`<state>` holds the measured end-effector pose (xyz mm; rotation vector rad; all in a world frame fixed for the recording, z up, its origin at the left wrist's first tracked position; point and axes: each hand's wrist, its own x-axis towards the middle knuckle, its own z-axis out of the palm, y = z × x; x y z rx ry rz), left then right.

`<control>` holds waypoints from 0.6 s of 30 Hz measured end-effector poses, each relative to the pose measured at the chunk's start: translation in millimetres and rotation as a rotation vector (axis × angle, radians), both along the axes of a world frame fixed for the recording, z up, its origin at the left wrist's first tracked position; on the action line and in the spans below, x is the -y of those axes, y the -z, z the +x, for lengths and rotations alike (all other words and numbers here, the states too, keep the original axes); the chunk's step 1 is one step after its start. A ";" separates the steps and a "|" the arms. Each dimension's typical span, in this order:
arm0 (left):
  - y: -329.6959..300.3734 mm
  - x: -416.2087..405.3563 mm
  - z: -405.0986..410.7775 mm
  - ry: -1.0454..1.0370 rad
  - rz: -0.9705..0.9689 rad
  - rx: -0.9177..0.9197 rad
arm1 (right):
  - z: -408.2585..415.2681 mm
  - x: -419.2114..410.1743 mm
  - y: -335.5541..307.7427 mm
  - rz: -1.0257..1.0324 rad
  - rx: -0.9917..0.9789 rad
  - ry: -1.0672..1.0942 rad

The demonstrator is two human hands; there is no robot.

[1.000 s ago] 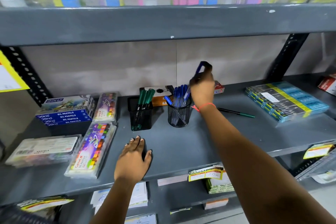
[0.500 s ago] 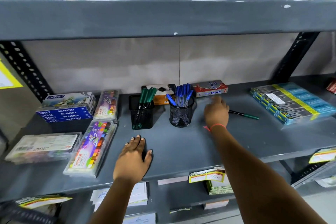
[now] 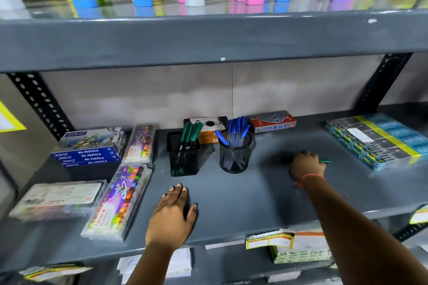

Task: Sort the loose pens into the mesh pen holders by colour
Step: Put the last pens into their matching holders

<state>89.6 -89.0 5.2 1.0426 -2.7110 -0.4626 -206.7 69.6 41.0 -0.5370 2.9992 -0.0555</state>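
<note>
Fingers of my right hand curl down over a green pen lying on the grey shelf, toward its right end; only the pen's tip shows past my knuckles, so I cannot tell if I grip it. My left hand rests flat near the front edge, fingers spread. Toward the back, the square mesh holder keeps green pens, the round mesh holder blue ones

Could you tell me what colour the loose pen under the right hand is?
Green; its tip shows in the head view.
</note>
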 end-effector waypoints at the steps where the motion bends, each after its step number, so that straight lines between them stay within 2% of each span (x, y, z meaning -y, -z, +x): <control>1: 0.0 -0.2 0.1 0.002 -0.001 -0.001 | 8.1 1.7 1.5 0.029 -0.055 -0.043; 3: -0.4 -0.9 0.2 0.005 -0.001 -0.010 | 27.3 6.6 6.4 0.028 -0.134 -0.129; 6: -0.7 -1.2 0.6 0.002 -0.001 -0.017 | 57.4 15.6 15.3 -0.148 -0.129 -0.241; 9: -0.4 -0.5 0.5 0.002 -0.015 -0.003 | 83.2 20.0 16.8 -0.415 0.001 -0.209; 12: -1.3 -0.7 0.8 0.005 -0.011 -0.001 | 98.2 18.9 13.5 -0.528 -0.015 -0.139; 16: -3.5 -0.7 1.8 0.016 0.001 0.002 | 95.9 13.3 12.3 -0.380 -0.005 -0.079; 18: -4.2 0.0 2.3 0.026 0.009 0.006 | 90.3 9.3 6.6 -0.392 0.056 -0.024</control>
